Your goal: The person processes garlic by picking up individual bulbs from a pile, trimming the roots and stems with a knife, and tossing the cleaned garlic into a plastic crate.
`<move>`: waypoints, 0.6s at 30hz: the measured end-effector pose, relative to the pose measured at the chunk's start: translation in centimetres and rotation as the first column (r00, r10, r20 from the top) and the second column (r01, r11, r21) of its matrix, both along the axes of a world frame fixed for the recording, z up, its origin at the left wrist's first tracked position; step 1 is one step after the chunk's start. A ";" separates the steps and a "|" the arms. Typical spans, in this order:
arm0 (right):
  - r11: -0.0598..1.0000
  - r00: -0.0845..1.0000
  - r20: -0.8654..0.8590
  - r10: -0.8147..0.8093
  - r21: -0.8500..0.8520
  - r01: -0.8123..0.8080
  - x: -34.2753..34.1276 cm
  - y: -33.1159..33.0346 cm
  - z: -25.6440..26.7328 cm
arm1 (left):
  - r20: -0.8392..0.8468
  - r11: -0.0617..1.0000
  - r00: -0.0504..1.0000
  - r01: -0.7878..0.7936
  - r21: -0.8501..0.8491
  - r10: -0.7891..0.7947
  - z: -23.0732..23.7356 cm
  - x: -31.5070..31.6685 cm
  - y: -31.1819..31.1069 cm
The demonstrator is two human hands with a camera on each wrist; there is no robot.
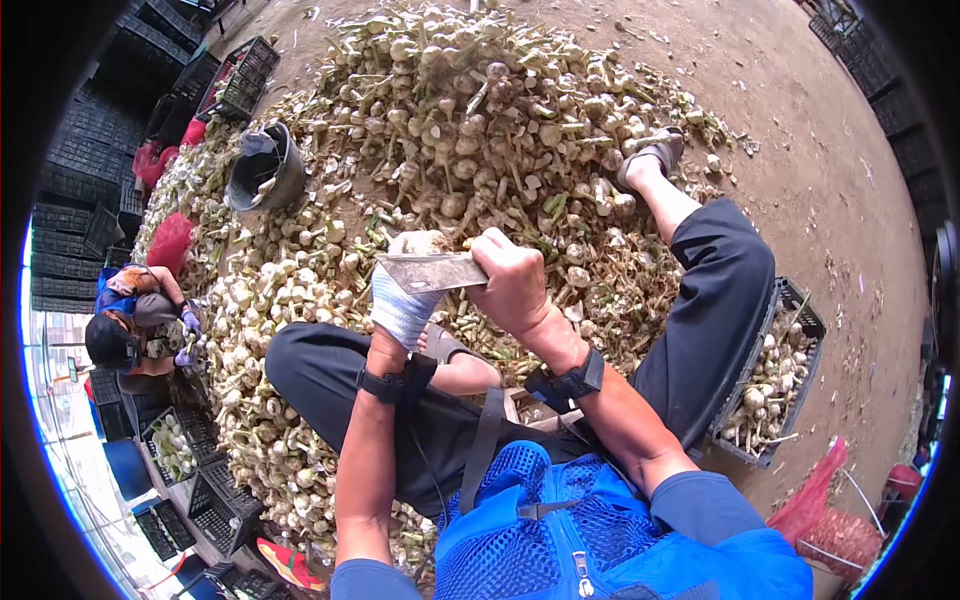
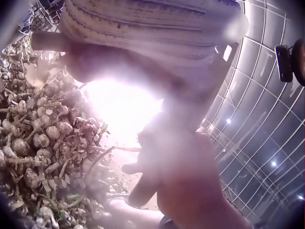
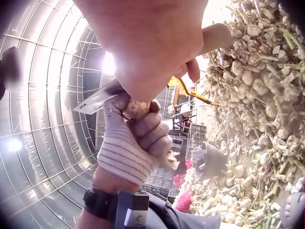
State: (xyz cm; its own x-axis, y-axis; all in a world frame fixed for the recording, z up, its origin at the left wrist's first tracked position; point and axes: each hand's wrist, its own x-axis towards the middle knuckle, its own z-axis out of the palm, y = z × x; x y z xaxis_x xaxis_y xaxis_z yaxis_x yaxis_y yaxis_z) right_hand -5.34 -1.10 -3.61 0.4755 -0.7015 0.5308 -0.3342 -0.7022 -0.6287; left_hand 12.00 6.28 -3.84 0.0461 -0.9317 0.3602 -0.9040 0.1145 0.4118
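My left hand, in a white striped knit glove, grips a garlic bulb with its fingers curled round it in the right wrist view. My bare right hand holds a knife with a broad, flat blade. In the head view the blade lies across the gloved hand, and its handle is hidden in my right fist. Both hands are close together in front of my knees, above the garlic heap. Glare washes out the space between the hands in the left wrist view.
A dark bucket stands among the garlic at the left. Beside my right leg is a black crate holding garlic bulbs. Another person sits at the far left near stacked crates. A red mesh sack lies at the lower right.
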 end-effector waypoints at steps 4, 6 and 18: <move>1.000 0.999 0.021 -0.025 -0.006 0.025 -0.1 -0.5 -1.4 | -0.139 0.997 0.990 -0.026 0.067 0.036 0.3 -0.7 -0.5; 0.999 0.999 0.027 -0.047 0.006 0.047 -0.2 -0.7 -2.0 | -0.346 0.992 0.937 -0.002 0.124 0.045 0.6 -1.3 -0.6; 0.966 0.970 0.119 -0.210 0.179 0.187 -0.2 -2.5 -9.0 | -0.823 0.877 0.374 0.048 0.478 0.428 3.2 -3.8 -0.7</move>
